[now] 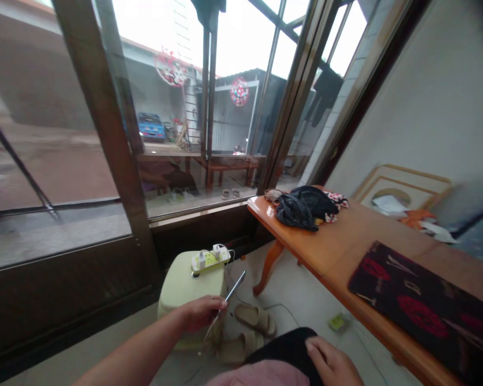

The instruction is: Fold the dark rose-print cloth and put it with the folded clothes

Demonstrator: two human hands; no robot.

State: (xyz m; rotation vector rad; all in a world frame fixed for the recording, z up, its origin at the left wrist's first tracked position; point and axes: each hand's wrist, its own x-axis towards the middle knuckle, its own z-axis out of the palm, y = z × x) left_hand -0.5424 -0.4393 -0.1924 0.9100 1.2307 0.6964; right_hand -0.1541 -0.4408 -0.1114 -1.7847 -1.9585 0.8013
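My left hand (201, 312) is closed around a slim phone (235, 286), seen almost edge-on and tilted up to the right. It is held in front of a pale yellow stool (173, 279). On the stool lies a power strip (210, 260) with white plugs in it, and a white cable runs down from them. My right hand (333, 362) rests on my black-clothed leg (284, 346), fingers loosely bent, with no object visible in it. Part of that hand is cut off by the lower edge.
Tan slippers (254, 318) lie on the floor beside the stool. A wooden table (342, 236) on the right bears dark clothing (301, 206) and a dark patterned mat (418, 300). A green adapter (338, 321) with a cable lies under it. Tall glass panes (177, 177) stand ahead.
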